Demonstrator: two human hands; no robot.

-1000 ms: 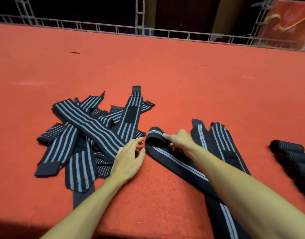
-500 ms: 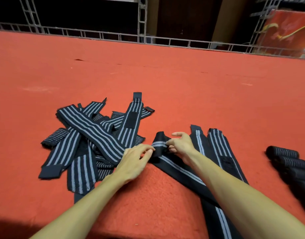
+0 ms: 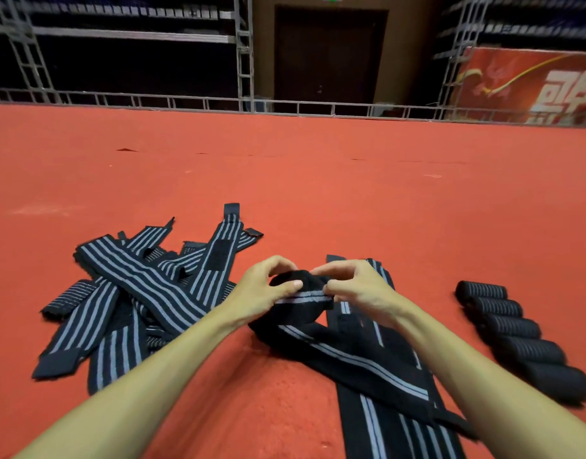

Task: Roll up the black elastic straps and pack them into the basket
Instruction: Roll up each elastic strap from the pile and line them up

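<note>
A red carpeted floor is spread beneath and beyond the fingers, bounded far past them by a low metal railing, behind which a dark door, grey trusses and, rightward, a red banner are seen.

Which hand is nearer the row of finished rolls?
Right. The right hand grips the strap on the side facing the rolls; the left hand grips it beyond, beside the loose pile.

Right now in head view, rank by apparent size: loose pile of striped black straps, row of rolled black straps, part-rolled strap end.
1. loose pile of striped black straps, clearly largest.
2. row of rolled black straps.
3. part-rolled strap end, smallest, partly hidden.
</note>
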